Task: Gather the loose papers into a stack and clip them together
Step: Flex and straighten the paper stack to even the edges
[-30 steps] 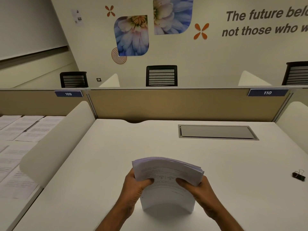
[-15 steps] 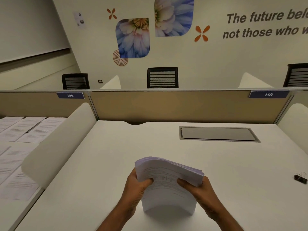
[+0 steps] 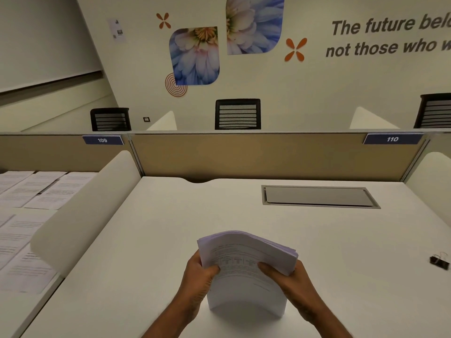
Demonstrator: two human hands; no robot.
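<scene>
A thick stack of printed white papers (image 3: 245,276) stands on its lower edge on the white desk (image 3: 158,240), bowed, with its top curling away from me. My left hand (image 3: 199,279) grips the stack's left side and my right hand (image 3: 290,279) grips its right side, thumbs on the near face. A black binder clip (image 3: 440,261) lies on the desk far to the right, apart from both hands.
Several loose printed sheets (image 3: 31,211) cover the neighbouring desk at left, behind a curved white divider (image 3: 80,211). A grey cable hatch (image 3: 317,196) is set into the desk at the back right. A tan partition (image 3: 256,154) closes the far edge.
The stack stays upright in both hands and its top has bowed slightly further; the hands have hardly moved. The view has tilted a little.
</scene>
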